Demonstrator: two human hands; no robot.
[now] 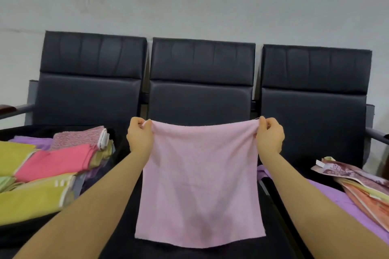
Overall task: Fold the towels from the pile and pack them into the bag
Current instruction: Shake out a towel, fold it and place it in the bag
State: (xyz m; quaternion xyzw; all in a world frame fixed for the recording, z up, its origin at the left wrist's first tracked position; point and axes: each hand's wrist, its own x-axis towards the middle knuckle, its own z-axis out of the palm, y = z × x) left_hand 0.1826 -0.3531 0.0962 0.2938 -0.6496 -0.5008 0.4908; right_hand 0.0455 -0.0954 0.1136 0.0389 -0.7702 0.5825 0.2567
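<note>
Bench (202, 99) of black seats, grey wall (189, 2), hands (140, 135) spreading pink towel (200, 185)

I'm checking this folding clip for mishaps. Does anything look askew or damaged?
Nothing stands out. The left hand and right hand pinch the pink towel by its top corners; it hangs flat, with only a loose thread at its upper right corner.

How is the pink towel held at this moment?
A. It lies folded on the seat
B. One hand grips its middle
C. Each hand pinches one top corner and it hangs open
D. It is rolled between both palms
C: the left hand and right hand each pinch a top corner of the pink towel, which hangs spread open.
</note>
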